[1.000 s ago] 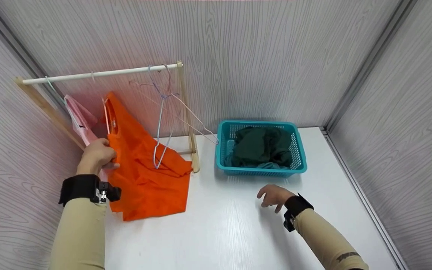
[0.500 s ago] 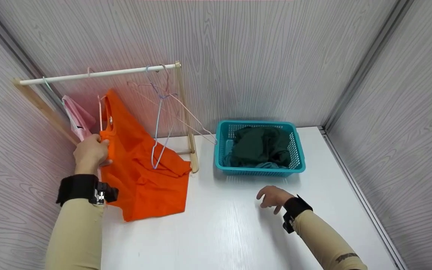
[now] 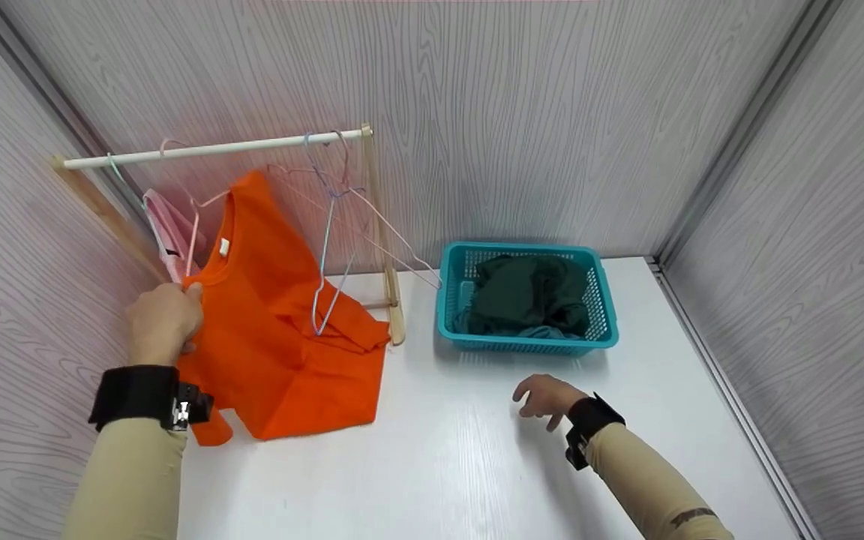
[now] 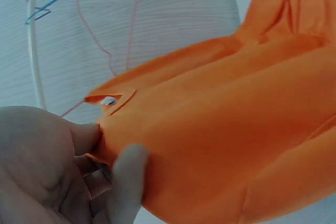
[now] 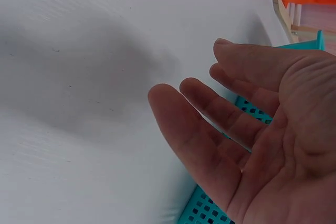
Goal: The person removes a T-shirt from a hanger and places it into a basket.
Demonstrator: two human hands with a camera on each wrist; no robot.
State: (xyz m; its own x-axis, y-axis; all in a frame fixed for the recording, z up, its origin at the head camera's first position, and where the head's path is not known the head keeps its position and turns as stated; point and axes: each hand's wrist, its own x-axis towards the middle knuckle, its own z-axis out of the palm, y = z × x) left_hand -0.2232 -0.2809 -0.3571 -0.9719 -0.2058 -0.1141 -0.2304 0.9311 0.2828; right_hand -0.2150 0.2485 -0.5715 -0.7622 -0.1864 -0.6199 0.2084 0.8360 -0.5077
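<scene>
An orange shirt (image 3: pixel 267 315) hangs from a pink hanger (image 3: pixel 193 225) on the rack at the left, its lower part spread on the table. My left hand (image 3: pixel 166 319) pinches the shirt near its neckline, thumb and fingers on the cloth; the left wrist view shows the pinched orange fabric (image 4: pixel 210 129) close up. The neck opening with a white label (image 3: pixel 224 247) faces up. My right hand (image 3: pixel 547 397) hovers over the table in front of the teal basket, its fingers relaxed and holding nothing, as the right wrist view also shows.
A white rod (image 3: pixel 214 150) on wooden posts bears a pink garment (image 3: pixel 169 229) at the left, and a blue hanger (image 3: pixel 323 262) and a pink hanger (image 3: pixel 402 240) at the right. Dark green clothes (image 3: pixel 526 296) lie in the teal basket (image 3: pixel 526 345). Walls enclose the table.
My left hand has drawn the shirt's neckline left and toward me, widening the neck opening and turning the hanger. The right hand has stayed put.
</scene>
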